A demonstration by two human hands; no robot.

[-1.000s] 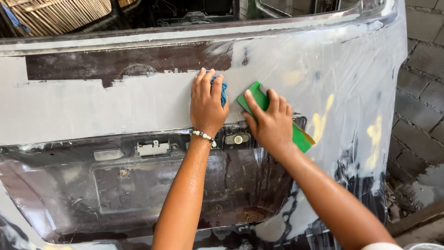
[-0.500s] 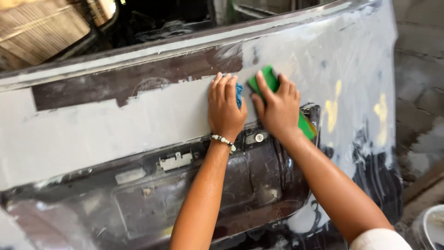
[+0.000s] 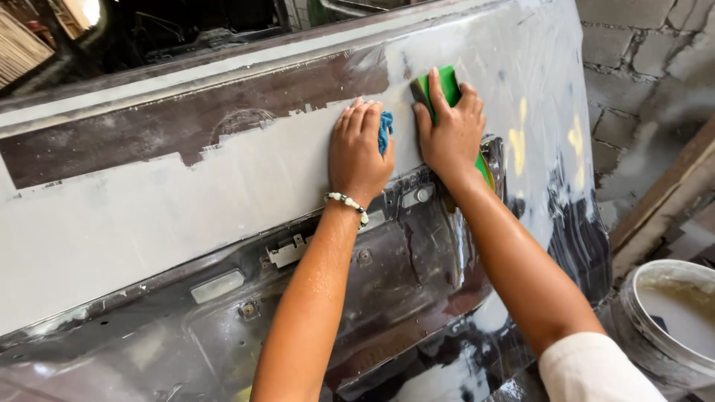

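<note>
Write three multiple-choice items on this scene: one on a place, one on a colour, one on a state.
1. Where is the white bucket?
A. lower right, beside the panel
B. on top of the panel
C. in the left hand

2. What colour is the block under the right hand?
A. red
B. green
C. black

3. How does the left hand lie?
A. raised off the panel
B. flat on the grey car panel, over a blue cloth
C. gripping the bucket

Answers: 1 A, it stands at the lower right corner; 2 B, green shows past the fingers; 3 B, palm flat, blue showing beside it.
</note>
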